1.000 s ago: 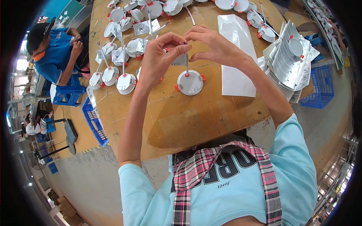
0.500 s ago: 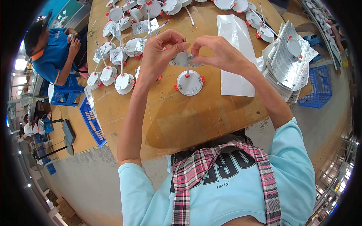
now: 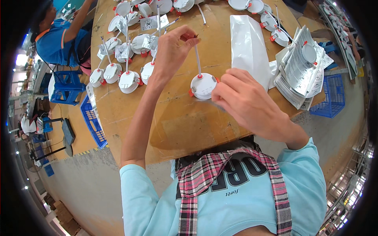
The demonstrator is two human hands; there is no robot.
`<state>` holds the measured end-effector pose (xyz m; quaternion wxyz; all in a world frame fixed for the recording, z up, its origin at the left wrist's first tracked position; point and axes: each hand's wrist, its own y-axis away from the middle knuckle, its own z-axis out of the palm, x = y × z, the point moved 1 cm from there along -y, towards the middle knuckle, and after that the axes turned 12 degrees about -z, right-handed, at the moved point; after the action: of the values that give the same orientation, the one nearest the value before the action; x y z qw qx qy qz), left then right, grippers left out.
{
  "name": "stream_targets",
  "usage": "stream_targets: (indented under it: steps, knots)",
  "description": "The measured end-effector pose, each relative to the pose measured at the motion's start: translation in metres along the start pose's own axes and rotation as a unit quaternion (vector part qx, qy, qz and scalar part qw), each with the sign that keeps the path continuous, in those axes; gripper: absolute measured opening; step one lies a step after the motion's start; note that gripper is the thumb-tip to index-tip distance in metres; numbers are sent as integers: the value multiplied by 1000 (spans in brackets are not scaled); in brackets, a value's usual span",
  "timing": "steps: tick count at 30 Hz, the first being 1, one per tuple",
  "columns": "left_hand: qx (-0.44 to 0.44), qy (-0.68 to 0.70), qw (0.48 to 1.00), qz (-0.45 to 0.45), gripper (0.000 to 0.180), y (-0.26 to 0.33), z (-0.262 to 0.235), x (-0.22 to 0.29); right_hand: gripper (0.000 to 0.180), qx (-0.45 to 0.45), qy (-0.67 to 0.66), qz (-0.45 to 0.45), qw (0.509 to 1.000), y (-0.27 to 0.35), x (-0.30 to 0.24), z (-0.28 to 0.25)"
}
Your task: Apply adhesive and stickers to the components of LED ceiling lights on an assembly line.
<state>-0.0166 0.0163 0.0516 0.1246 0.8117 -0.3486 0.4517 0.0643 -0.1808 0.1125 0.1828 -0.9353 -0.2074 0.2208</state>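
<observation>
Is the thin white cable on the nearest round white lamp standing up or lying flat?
Standing up: the thin white cable rises from the round white lamp to the pinching left hand.

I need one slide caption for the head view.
Left hand pinches the cable of a round white fixture; right hand close by.

R hand (image 3: 246, 103), a bit blurry, hides pt of wht lamp (image 3: 202, 86).

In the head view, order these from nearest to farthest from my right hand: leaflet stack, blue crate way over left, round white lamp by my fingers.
1. Round white lamp: immediately left of your right hand.
2. Leaflet stack: off to the hand's right.
3. Blue crate: far left.
</observation>
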Motion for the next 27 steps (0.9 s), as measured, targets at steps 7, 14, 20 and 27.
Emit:
stream_targets:
  steps: [7, 14, 20, 27]
  knots:
    - [-85, 142, 986, -35, 50, 15, -16, 16, 13, -7, -253, 190, 949, 4, 36, -13]
    - [-85, 190, 977, -46, 65, 63, -26, 37, 14, -18, -177, 195, 965, 1, 34, -15]
    - [-236, 191, 934, -189, 28, 70, -26, 23, 17, -28, -199, 224, 954, 1, 34, -16]
    - [-218, 192, 944, -156, 24, 64, -15, 10, 16, 75, -59, 133, 987, 19, 56, 7]
